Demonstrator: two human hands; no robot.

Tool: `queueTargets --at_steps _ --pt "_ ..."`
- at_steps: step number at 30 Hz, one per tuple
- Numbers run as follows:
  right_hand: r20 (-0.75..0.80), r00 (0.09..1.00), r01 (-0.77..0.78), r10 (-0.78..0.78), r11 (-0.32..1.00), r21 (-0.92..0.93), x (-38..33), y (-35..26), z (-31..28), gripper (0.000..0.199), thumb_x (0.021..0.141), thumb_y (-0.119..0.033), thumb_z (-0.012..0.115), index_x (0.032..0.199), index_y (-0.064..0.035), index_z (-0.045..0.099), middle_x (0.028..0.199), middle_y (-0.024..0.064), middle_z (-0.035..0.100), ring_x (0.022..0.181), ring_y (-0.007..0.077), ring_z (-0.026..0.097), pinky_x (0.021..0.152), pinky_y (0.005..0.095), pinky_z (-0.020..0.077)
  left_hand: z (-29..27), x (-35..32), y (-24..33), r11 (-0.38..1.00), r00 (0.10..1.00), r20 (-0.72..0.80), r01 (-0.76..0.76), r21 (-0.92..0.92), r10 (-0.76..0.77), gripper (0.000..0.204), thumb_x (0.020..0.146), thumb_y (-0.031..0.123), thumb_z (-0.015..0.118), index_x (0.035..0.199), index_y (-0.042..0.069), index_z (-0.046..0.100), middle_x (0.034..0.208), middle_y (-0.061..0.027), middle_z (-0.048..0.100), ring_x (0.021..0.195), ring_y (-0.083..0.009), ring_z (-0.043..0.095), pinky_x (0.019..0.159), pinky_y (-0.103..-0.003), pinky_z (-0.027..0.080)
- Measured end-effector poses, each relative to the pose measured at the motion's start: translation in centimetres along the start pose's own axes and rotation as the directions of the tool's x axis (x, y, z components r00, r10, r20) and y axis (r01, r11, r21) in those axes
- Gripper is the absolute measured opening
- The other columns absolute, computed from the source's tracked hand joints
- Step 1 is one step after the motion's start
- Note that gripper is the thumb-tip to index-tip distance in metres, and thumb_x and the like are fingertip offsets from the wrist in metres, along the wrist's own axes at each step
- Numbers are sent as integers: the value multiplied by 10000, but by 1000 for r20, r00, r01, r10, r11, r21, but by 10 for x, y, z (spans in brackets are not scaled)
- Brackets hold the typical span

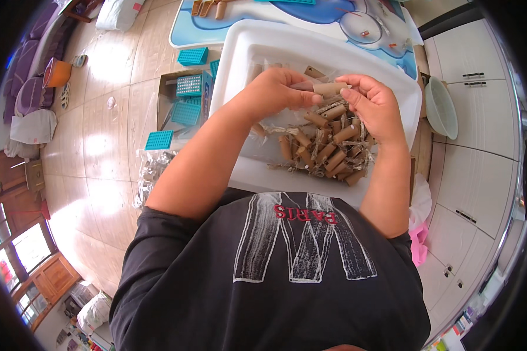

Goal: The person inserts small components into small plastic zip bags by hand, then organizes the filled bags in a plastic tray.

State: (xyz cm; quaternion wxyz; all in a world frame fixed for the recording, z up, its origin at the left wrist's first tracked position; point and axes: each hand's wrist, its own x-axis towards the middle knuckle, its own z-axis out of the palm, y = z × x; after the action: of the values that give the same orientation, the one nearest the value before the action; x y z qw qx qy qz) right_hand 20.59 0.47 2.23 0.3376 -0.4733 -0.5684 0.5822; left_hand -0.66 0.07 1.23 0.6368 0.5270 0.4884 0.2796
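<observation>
Tiled floor surrounds a white tub [240, 52] of brown tubes [325, 153]. Both forearms reach forward over it; left hand [275, 93] and right hand [375, 105] pinch one tube [329, 88] between fingertips above the pile.

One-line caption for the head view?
Both hands, left and right, hold a brown cardboard tube over a tube-filled white plastic tub.

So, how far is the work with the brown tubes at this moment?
Done: I cannot tell how many are finished; no separate finished group shows. In hand: the left hand and right hand hold one brown tube between them above the white tub. Left: a pile of brown tubes, mixed with silvery strands, lies in the tub, so apparently much remains.
</observation>
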Motion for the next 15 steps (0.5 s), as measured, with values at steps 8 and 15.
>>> queueTargets --at_steps 8,15 --pt "32 999 -12 12 1000 -7 3 6 14 206 829 -108 597 1016 -21 598 743 -34 557 623 19 431 556 162 351 0 10 -14 916 974 214 150 -372 -73 345 775 230 668 1000 -20 591 850 -66 626 763 -127 588 707 -234 453" --pt "-209 977 38 -40 999 -15 0 1 13 192 833 -163 610 975 -36 628 674 -38 543 613 15 446 535 164 348 -3 11 -17 815 986 159 128 -564 -45 320 812 235 627 1022 0 572 909 -67 623 823 -143 610 740 -248 487"
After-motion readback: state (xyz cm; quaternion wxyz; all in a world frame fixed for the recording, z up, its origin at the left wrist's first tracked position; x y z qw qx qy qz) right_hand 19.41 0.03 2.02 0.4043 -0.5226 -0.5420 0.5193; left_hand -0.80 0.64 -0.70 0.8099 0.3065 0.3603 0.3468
